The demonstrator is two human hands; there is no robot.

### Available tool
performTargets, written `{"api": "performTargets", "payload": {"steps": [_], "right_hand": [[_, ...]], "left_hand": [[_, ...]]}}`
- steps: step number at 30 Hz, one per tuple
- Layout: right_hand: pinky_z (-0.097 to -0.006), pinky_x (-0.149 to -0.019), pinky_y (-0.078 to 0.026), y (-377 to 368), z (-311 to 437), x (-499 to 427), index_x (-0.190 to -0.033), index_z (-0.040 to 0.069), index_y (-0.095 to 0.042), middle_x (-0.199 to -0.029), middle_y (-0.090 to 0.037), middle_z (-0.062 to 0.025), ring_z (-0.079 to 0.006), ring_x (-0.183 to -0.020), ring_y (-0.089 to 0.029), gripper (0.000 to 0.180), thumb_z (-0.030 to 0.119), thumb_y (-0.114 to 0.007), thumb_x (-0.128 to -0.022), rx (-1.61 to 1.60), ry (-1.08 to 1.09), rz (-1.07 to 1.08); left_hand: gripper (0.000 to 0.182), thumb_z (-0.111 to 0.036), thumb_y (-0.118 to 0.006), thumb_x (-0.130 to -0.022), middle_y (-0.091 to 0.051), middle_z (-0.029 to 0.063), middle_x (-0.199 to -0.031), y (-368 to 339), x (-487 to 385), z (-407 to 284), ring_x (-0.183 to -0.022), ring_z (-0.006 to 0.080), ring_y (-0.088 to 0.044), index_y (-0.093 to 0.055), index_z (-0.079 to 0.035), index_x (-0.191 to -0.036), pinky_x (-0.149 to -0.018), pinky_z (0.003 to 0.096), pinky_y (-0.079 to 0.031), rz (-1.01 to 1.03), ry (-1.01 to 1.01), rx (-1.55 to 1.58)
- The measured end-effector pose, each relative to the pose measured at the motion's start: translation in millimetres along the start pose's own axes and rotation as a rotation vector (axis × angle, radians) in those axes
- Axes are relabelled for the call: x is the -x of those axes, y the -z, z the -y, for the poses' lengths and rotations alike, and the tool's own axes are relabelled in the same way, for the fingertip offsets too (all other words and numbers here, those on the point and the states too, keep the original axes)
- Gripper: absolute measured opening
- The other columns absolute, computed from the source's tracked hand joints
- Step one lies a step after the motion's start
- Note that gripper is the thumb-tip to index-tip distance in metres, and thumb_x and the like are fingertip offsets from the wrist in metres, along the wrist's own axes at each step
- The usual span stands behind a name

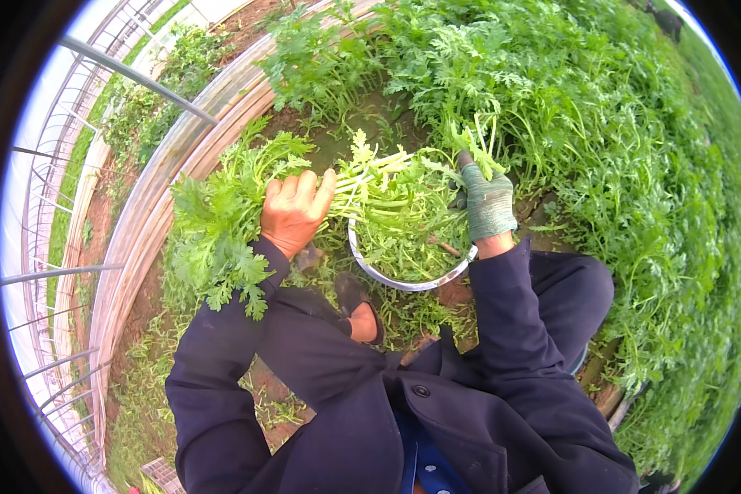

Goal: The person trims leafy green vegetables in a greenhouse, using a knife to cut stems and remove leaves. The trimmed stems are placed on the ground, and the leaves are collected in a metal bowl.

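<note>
My bare left hand [297, 210] is closed around a thick bunch of leafy greens [213, 216], with the leaves pointing left and the pale cut stems lying to the right. Those stems reach over a round white-rimmed container [401, 285] filled with loose green trimmings [407, 241]. On my right hand [489, 194] is a green-grey knitted glove with dark fingertips. Between its thumb and fingers it grips a small sprig of greens [483, 154], above the container's right side. The far fingers of that hand are partly hidden by leaves.
Dense standing greens [593, 123] fill the right and top. Cut leaves litter the soil around my foot [364, 321]. At the left run rolled plastic sheeting [154, 179] and metal greenhouse poles [139, 77]. A pale plastic crate [162, 474] sits at the bottom left.
</note>
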State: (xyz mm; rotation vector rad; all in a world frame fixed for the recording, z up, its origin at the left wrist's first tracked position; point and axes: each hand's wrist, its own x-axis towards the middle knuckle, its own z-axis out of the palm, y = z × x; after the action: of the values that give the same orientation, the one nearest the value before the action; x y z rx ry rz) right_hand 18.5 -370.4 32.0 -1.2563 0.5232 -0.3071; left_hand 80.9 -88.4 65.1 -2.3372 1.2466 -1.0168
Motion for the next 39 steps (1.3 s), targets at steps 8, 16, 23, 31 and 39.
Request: {"api": "performTargets", "payload": {"steps": [8,16,23,31,39], "right_hand": [[-0.0362,-0.079,-0.053,-54,-47,-40,-0.110,-0.016,-0.065,-0.096,-0.072,-0.0245,-0.0288,-0.086,-0.070,0.087,0.061,-0.079,-0.073,0.839,0.004,0.137],[-0.0342,-0.071,-0.051,-60,-79,-36,-0.102,-0.005,-0.071,-0.087,-0.071,-0.0105,-0.0187,-0.075,-0.064,0.053,0.038,-0.084,-0.074,0.500,-0.238,0.332],[-0.0321,-0.076,-0.050,-50,-72,-36,-0.109,-0.006,-0.070,-0.097,-0.072,-0.0120,-0.0190,-0.081,-0.064,0.053,0.040,-0.078,-0.083,0.481,-0.141,0.209],[-0.0332,-0.075,-0.054,-62,-81,-21,-0.109,-0.007,-0.068,-0.094,-0.072,-0.0158,-0.0193,-0.079,-0.067,0.052,0.027,-0.084,-0.072,0.701,-0.082,0.277],[-0.0310,-0.048,-0.046,-37,-84,-12,-0.100,0.000,-0.068,-0.079,-0.067,-0.0051,-0.0143,-0.056,-0.056,0.029,0.010,-0.082,-0.076,-0.004,-0.160,0.064]], "left_hand": [[0.039,-0.017,-0.061,-0.077,-0.056,0.0015,-0.083,3,-6,-14,-0.070,0.0186,-0.055,-0.067,-0.015,-0.115,-0.062,0.0351,-0.041,-0.024,-0.075,0.039],[0.037,-0.017,-0.062,-0.077,-0.056,0.0018,-0.084,-3,-1,-21,-0.070,0.0192,-0.055,-0.067,-0.015,-0.113,-0.063,0.0350,-0.041,0.011,-0.072,0.029],[0.036,-0.018,-0.063,-0.077,-0.055,0.0020,-0.084,-5,1,-23,-0.070,0.0192,-0.055,-0.067,-0.014,-0.113,-0.063,0.0352,-0.041,0.005,-0.077,0.037],[0.033,-0.019,-0.063,-0.077,-0.056,0.0027,-0.084,-17,0,-35,-0.070,0.0193,-0.055,-0.067,-0.013,-0.110,-0.062,0.0361,-0.041,0.014,-0.054,0.017],[0.028,-0.019,-0.063,-0.080,-0.051,0.0014,-0.077,-21,6,-22,-0.066,0.0187,-0.054,-0.066,-0.014,-0.107,-0.060,0.0362,-0.039,0.066,0.035,0.006]]}}
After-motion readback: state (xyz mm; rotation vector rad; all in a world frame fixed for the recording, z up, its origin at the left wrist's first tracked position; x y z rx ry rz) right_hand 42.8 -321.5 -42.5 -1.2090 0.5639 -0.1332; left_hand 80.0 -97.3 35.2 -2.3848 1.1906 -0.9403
